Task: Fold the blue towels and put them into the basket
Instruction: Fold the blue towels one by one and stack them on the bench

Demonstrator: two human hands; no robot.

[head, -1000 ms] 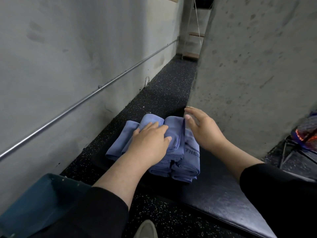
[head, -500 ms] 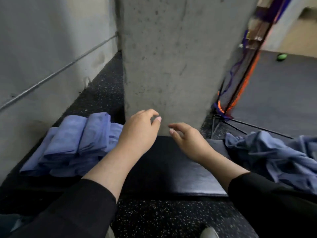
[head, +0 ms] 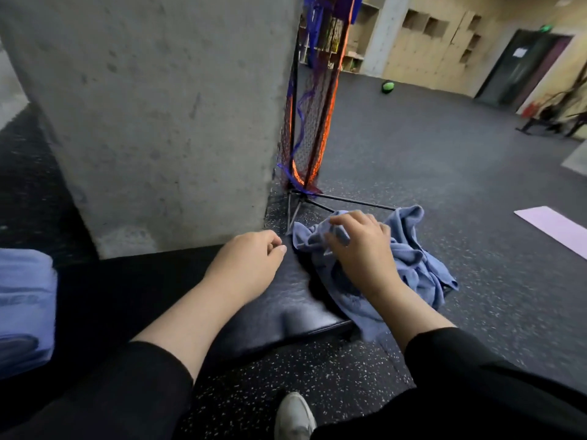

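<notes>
The right hand lies on a crumpled heap of blue towels at roughly 3 o'clock from frame centre; its fingers are curled into the cloth and grip a bunched fold at the heap's upper left; the heap sits partly on the right end of a black padded mat and partly on the speckled rubber floor; one corner of cloth hangs over the mat's near right edge. The left hand hovers above the mat just beside the heap, at about 9 o'clock from the right hand; its fingers are loosely curled and hold nothing; whether the fingertips touch the cloth cannot be told. A stack of folded blue towels lies at the left frame edge, at 9 o'clock, well apart from the heap. A concrete pillar stands at 12 o'clock behind the mat; a netted frame with orange and purple trim stands against its right corner, with its thin metal legs reaching to just behind the heap. A pale pink mat lies on the floor at the right edge; a green ball rests on the floor far back, at about 1 o'clock. A light shoe shows at 6 o'clock between the dark sleeves.
</notes>
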